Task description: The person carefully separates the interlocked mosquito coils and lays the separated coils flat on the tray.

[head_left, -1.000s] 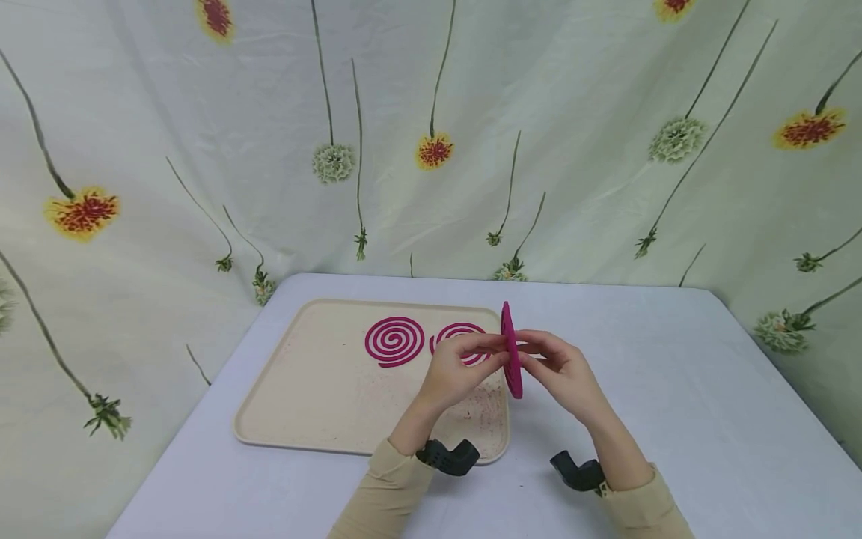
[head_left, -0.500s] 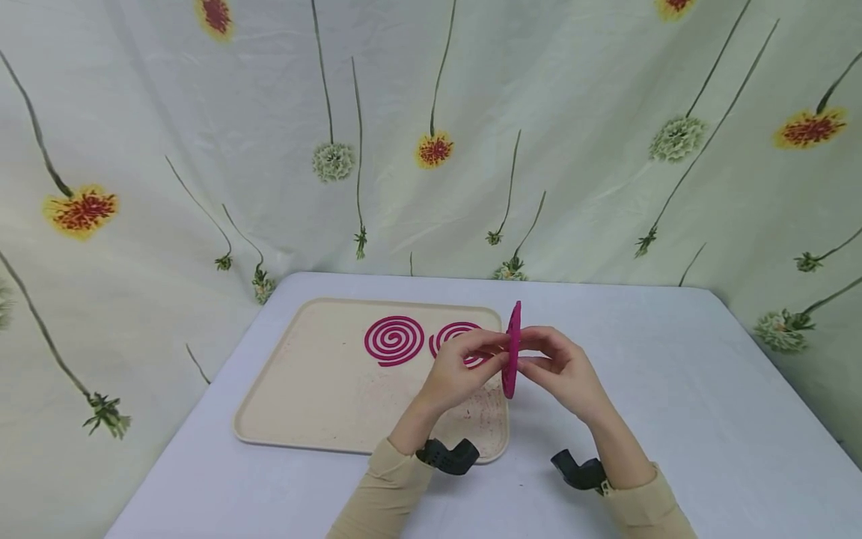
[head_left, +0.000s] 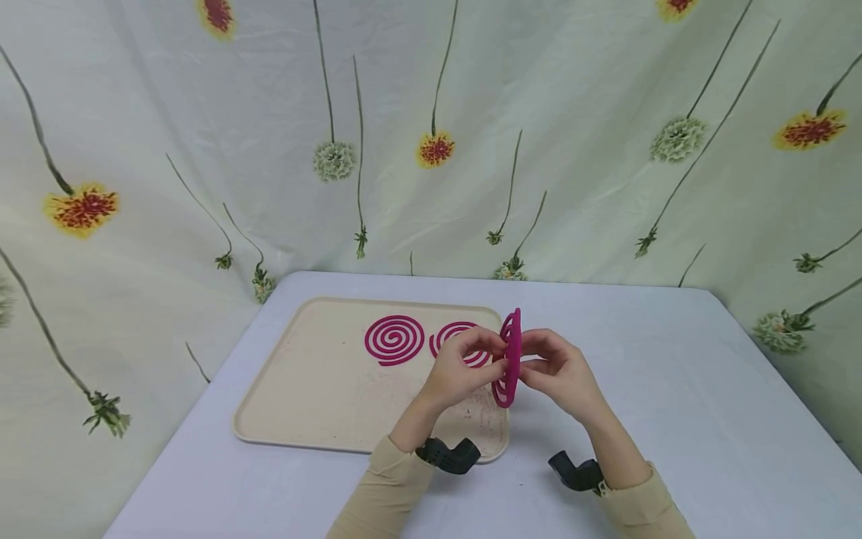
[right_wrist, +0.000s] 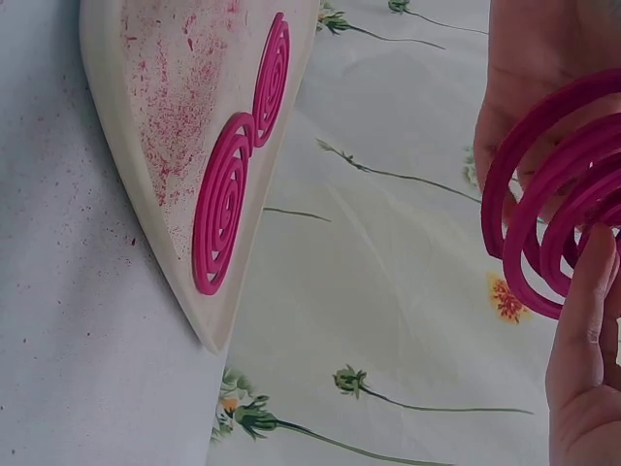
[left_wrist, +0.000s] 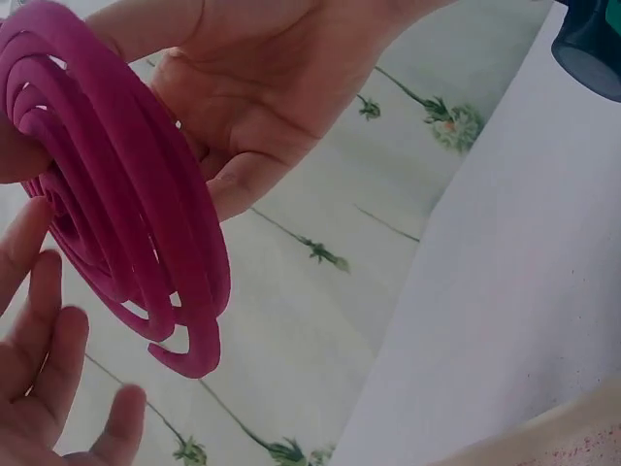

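Both hands hold a magenta spiral mosquito coil (head_left: pixel 515 355) upright on its edge, above the right rim of a beige tray (head_left: pixel 303 419). My left hand (head_left: pixel 459 367) pinches it from the left with bent fingers and thumb. From the other side, my right hand (head_left: pixel 564 374) grips it with fingertips and thumb. In the left wrist view the held coil (left_wrist: pixel 160 194) shows parted, layered strands and a hooked end at the bottom; whether it is one coil or a nested pair I cannot tell. Two more coils lie flat in the tray, one whole (head_left: pixel 394 340), one partly behind my left hand (head_left: pixel 444 333).
Magenta crumbs (right_wrist: pixel 175 107) are scattered over the near right part of the tray. The white table (head_left: pixel 673 389) extends to the right of it. A flower-printed cloth (head_left: pixel 572 150) hangs behind the table. Black wrist devices (head_left: pixel 447 457) sit on both wrists.
The held coil has tipped from leaning left at the top to leaning right, and its rings now show spread apart on the left side. My left fingertips have shifted slightly; the tray coils have not moved.
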Action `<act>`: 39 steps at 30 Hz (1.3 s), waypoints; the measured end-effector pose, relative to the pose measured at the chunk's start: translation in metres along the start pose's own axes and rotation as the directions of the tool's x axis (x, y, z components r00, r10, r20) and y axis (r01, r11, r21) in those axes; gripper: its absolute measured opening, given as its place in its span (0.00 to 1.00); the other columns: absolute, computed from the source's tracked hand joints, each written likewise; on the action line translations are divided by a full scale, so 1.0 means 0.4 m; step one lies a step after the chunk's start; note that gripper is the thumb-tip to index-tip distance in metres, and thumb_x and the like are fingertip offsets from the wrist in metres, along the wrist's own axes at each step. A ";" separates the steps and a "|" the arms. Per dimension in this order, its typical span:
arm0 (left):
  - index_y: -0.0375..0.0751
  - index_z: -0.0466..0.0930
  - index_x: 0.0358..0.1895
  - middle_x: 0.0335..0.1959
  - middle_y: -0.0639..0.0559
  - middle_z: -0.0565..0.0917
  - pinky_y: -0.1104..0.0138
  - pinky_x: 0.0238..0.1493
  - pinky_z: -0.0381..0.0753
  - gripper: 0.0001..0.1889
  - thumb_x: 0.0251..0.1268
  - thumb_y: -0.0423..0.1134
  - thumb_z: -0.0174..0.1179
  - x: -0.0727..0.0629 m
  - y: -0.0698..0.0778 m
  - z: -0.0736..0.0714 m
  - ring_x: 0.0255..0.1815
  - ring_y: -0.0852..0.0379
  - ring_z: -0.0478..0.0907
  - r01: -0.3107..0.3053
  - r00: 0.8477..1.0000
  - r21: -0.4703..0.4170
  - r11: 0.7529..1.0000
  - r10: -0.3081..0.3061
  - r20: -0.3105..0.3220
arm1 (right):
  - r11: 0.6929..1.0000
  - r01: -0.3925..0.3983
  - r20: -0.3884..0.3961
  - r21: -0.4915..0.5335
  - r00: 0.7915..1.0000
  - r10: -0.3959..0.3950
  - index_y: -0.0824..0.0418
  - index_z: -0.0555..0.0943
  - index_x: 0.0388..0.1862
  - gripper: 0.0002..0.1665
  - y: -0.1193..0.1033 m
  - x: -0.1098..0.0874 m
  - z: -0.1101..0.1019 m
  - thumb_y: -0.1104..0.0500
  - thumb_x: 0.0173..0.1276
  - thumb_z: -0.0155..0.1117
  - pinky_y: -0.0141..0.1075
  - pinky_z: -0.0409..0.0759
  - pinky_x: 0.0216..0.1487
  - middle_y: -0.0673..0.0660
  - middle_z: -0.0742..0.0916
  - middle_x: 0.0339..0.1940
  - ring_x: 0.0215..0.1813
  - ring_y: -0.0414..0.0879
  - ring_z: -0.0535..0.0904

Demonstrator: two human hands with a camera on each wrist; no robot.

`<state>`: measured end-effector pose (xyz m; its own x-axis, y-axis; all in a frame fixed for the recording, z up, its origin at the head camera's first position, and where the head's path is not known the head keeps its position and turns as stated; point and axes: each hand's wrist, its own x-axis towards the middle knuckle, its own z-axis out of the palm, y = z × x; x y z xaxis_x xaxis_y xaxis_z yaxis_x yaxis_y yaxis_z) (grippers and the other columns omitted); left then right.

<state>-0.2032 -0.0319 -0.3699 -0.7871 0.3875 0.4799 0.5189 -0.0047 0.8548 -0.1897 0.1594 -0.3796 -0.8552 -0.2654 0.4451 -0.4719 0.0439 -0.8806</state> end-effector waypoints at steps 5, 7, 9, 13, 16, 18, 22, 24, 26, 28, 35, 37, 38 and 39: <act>0.23 0.70 0.47 0.57 0.31 0.71 0.45 0.59 0.68 0.15 0.56 0.21 0.58 0.000 0.034 -0.004 0.59 0.39 0.68 0.028 0.999 -0.102 0.994 -0.024 0.037 | 1.000 -0.006 -0.001 -0.013 1.000 0.006 0.72 0.73 0.51 0.21 -0.001 0.000 0.002 0.75 0.56 0.63 0.34 0.81 0.45 0.54 0.81 0.44 0.46 0.44 0.78; 0.23 0.65 0.52 0.63 0.32 0.67 0.48 0.60 0.69 0.20 0.56 0.20 0.57 0.001 0.016 -0.002 0.62 0.39 0.66 0.048 0.998 -0.159 0.986 -0.040 0.052 | 1.000 0.003 0.002 -0.028 1.000 -0.003 0.71 0.74 0.50 0.21 -0.002 0.000 0.002 0.75 0.57 0.63 0.34 0.81 0.46 0.54 0.81 0.44 0.47 0.44 0.78; 0.25 0.62 0.56 0.63 0.33 0.67 0.51 0.59 0.71 0.24 0.55 0.19 0.58 0.002 -0.005 0.000 0.62 0.39 0.67 0.048 0.998 -0.192 0.980 -0.039 0.053 | 0.999 0.017 0.006 -0.047 1.000 -0.016 0.71 0.75 0.49 0.20 -0.003 0.000 0.002 0.75 0.56 0.63 0.34 0.80 0.49 0.54 0.81 0.44 0.48 0.44 0.77; 0.32 0.63 0.60 0.59 0.38 0.71 0.55 0.57 0.74 0.29 0.53 0.24 0.63 0.003 -0.034 0.003 0.59 0.44 0.70 0.002 1.000 -0.139 0.990 0.000 0.014 | 0.994 0.036 0.008 -0.105 0.999 -0.035 0.69 0.76 0.49 0.20 -0.007 -0.001 -0.002 0.74 0.55 0.64 0.34 0.77 0.52 0.55 0.82 0.44 0.50 0.44 0.76; 0.35 0.65 0.61 0.56 0.42 0.72 0.54 0.58 0.72 0.30 0.52 0.28 0.65 0.001 -0.038 0.002 0.57 0.48 0.69 -0.019 1.000 -0.066 0.998 0.019 -0.011 | 0.986 0.036 0.001 -0.164 0.999 -0.036 0.68 0.76 0.48 0.21 -0.011 -0.001 -0.006 0.73 0.54 0.66 0.35 0.77 0.53 0.55 0.82 0.44 0.50 0.42 0.76; 0.37 0.66 0.62 0.56 0.43 0.73 0.53 0.57 0.72 0.31 0.52 0.30 0.65 0.001 -0.037 0.001 0.57 0.49 0.69 -0.014 1.000 -0.023 1.000 0.013 -0.018 | 0.980 0.032 -0.003 -0.196 0.999 -0.033 0.68 0.76 0.48 0.22 -0.015 -0.002 -0.009 0.72 0.53 0.67 0.37 0.77 0.53 0.56 0.82 0.45 0.50 0.42 0.76; 0.35 0.66 0.63 0.56 0.40 0.73 0.51 0.54 0.74 0.32 0.51 0.28 0.64 0.000 -0.024 -0.002 0.56 0.46 0.68 -0.002 1.000 0.010 1.000 0.002 -0.015 | 0.971 0.023 -0.001 -0.237 1.000 -0.024 0.68 0.77 0.49 0.23 -0.019 -0.003 -0.016 0.71 0.53 0.69 0.41 0.77 0.53 0.58 0.82 0.46 0.49 0.40 0.75; 0.31 0.65 0.63 0.55 0.37 0.72 0.51 0.51 0.77 0.33 0.50 0.27 0.64 0.000 -0.001 -0.007 0.55 0.43 0.67 -0.002 1.000 0.016 1.000 0.002 -0.007 | 0.969 0.016 0.005 -0.246 1.000 -0.015 0.68 0.77 0.50 0.23 -0.020 -0.003 -0.020 0.70 0.53 0.69 0.42 0.76 0.53 0.58 0.82 0.46 0.50 0.39 0.75; 0.30 0.64 0.63 0.56 0.36 0.71 0.53 0.49 0.78 0.34 0.50 0.28 0.65 -0.001 0.023 -0.013 0.55 0.42 0.67 0.020 1.000 0.023 1.000 -0.020 0.001 | 0.968 0.009 0.015 -0.252 1.000 -0.005 0.68 0.76 0.50 0.24 -0.020 -0.002 -0.025 0.70 0.53 0.69 0.44 0.76 0.53 0.59 0.82 0.47 0.50 0.40 0.75; 0.32 0.63 0.64 0.55 0.37 0.73 0.55 0.50 0.79 0.34 0.52 0.28 0.65 -0.002 0.040 -0.023 0.55 0.43 0.69 0.066 0.998 -0.004 0.998 -0.066 0.014 | 0.965 -0.002 0.027 -0.261 1.000 0.009 0.68 0.76 0.50 0.24 -0.021 -0.002 -0.031 0.69 0.53 0.70 0.44 0.77 0.53 0.59 0.82 0.46 0.51 0.43 0.75; 0.34 0.69 0.58 0.41 0.39 0.82 0.58 0.46 0.81 0.23 0.58 0.28 0.62 0.003 -0.014 -0.063 0.42 0.48 0.81 0.234 0.970 -0.242 0.942 -0.211 0.117 | 0.966 -0.045 0.123 -0.254 0.989 0.078 0.66 0.77 0.50 0.25 -0.029 -0.007 -0.048 0.65 0.52 0.72 0.50 0.80 0.47 0.59 0.82 0.46 0.51 0.55 0.76; 0.33 0.70 0.55 0.39 0.40 0.81 0.58 0.45 0.82 0.20 0.60 0.28 0.61 0.004 -0.020 -0.067 0.41 0.48 0.82 0.245 0.967 -0.272 0.931 -0.212 0.142 | 0.971 -0.043 0.143 -0.235 0.987 0.078 0.66 0.76 0.51 0.26 -0.030 -0.008 -0.050 0.65 0.52 0.72 0.52 0.80 0.48 0.60 0.81 0.47 0.52 0.54 0.75; 0.33 0.70 0.54 0.39 0.40 0.81 0.58 0.45 0.82 0.19 0.60 0.28 0.61 0.004 -0.022 -0.067 0.41 0.47 0.81 0.245 0.966 -0.283 0.927 -0.210 0.148 | 0.973 -0.037 0.149 -0.228 0.986 0.072 0.66 0.76 0.51 0.27 -0.030 -0.008 -0.051 0.65 0.52 0.72 0.52 0.79 0.48 0.60 0.81 0.48 0.53 0.53 0.75; 0.33 0.70 0.53 0.39 0.40 0.81 0.57 0.45 0.82 0.18 0.61 0.29 0.61 0.005 -0.024 -0.067 0.41 0.47 0.82 0.239 0.968 -0.291 0.926 -0.203 0.150 | 0.976 -0.028 0.155 -0.217 0.986 0.063 0.66 0.76 0.52 0.27 -0.031 -0.008 -0.051 0.65 0.52 0.72 0.51 0.80 0.48 0.60 0.81 0.48 0.53 0.51 0.75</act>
<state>-0.2188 -0.0559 -0.3719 -0.8169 0.5142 0.2613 0.1955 -0.1794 0.9642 -0.1857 0.1795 -0.3668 -0.8397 -0.4083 0.3580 -0.4828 0.2597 -0.8363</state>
